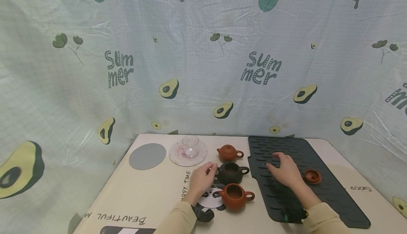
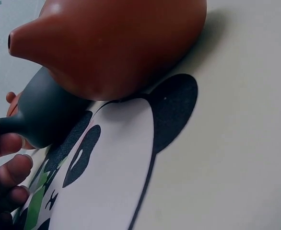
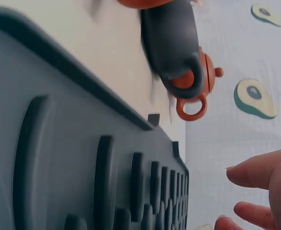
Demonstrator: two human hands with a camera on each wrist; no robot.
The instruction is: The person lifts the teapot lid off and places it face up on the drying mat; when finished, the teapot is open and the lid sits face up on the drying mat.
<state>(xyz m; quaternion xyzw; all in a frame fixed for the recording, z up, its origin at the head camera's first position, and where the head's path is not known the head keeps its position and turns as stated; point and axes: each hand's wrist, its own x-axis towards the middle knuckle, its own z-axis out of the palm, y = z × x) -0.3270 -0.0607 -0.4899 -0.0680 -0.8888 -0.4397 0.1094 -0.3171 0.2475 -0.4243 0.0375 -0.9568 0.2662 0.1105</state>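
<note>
Pale beige long sleeves: the left sleeve [image 1: 178, 220] lies left of the dark ribbed mat [image 1: 334, 195], the right sleeve [image 1: 324, 220] across its near edge. Black wrist devices: a rounded left device [image 1: 204, 215] beside the mat, a right device [image 1: 294, 214] (blurred, touched with green) above it.

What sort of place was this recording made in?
Probably a small indoor filming booth; the room beyond is hidden. A pale, plastic-looking avocado-print curtain backs a cream printed table, set with a round, lidless, dark-grey teapot and a ribbed charcoal mat.
</note>
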